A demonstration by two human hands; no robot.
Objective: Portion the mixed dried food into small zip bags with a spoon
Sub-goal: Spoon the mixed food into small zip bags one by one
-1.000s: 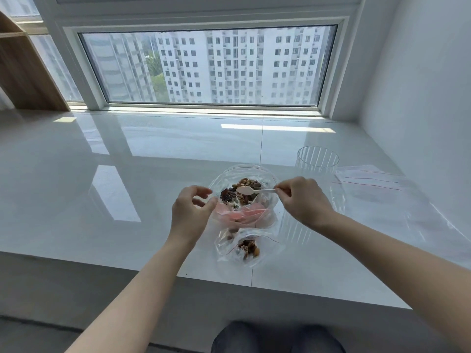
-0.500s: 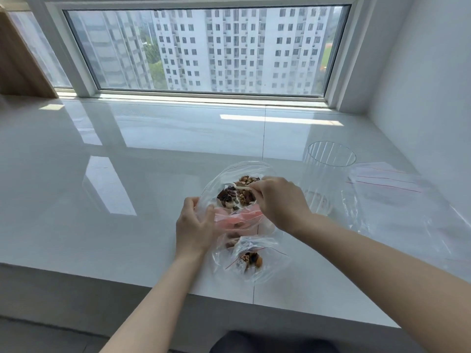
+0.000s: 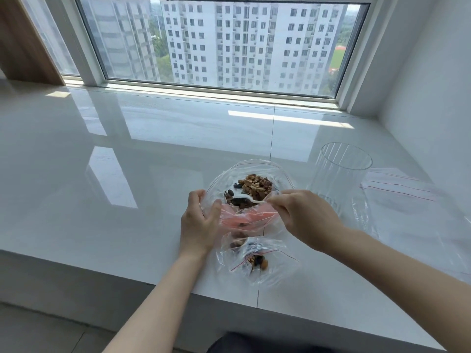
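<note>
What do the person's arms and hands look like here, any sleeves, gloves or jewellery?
Both arms are bare from the bottom of the picture to the wrist, with no sleeves in view. The left hand and the right hand wear no gloves, and no watch, bracelet or ring shows. Dark fabric shows at the bottom edge, probably trousers.

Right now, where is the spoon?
In the head view the white spoon lies just right of centre, its bowl in the dried food inside the big open bag, its handle pinched by the right hand.
</note>
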